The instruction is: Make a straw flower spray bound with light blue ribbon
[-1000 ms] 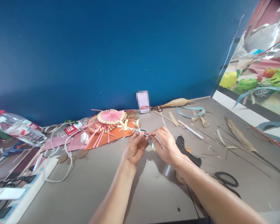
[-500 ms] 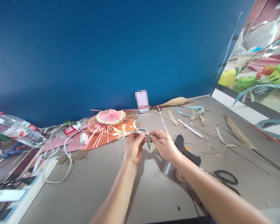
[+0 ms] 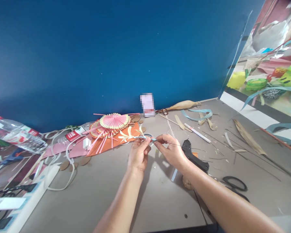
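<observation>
A thin stem wrapped in pale blue tape (image 3: 141, 137) runs level between my two hands, with cream petal-like pieces (image 3: 127, 134) at its left end. My left hand (image 3: 140, 153) is closed, pinching the wrapped part between thumb and fingers. Close beside it, my right hand (image 3: 171, 149) pinches the stem where the blue tape ends. A bare dark wire (image 3: 194, 148) sticks out to the right past my right hand. The exact grip of the right fingertips on tape and wire is too small to make out.
Right of my hands lie a black glue gun (image 3: 194, 157), a white stick (image 3: 197, 133), scissors (image 3: 235, 184) and several thin wires. Folded pink paper fans (image 3: 114, 120) rest on orange paper at the left. Farther left are plastic bottles (image 3: 21, 134) and a power strip (image 3: 38, 191).
The loose grey-blue tape end that hung down between my hands no longer hangs there; the tape now lies along the stem. The petal pieces have turned slightly. Both hands stay nearly in place.
</observation>
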The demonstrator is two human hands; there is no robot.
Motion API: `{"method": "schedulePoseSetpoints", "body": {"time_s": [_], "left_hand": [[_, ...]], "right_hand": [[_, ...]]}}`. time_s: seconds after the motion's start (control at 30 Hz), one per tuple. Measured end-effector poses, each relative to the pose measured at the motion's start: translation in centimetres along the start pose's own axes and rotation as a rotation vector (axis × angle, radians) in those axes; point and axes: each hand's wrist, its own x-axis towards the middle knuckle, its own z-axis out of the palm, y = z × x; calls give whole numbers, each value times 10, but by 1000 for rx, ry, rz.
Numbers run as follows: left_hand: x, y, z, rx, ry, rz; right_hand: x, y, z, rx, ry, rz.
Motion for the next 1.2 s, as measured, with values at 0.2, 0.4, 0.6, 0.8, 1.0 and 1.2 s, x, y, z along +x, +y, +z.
{"method": "schedulePoseSetpoints", "body": {"time_s": [0.2,0.4,0.6,0.8,1.0,1.2], "left_hand": [[0,-3,0,5,22,32],[-1,-7,4,66,73,134],[-3,-9,5,116,63,201],[-6,-10,5,251,91,306],[-4,-12,3,290,76,298],[-4,-12,2,313,94,303]], "right_hand": [[2,-5,-3,274,-154,190],[3,-15,-9,628,-228,364],[2,-10,-6,777,-226,425],[2,-5,-4,871,-238,495],[0,-7,-1,932,-213,552],[-1,-8,3,804,-140,476]]}}
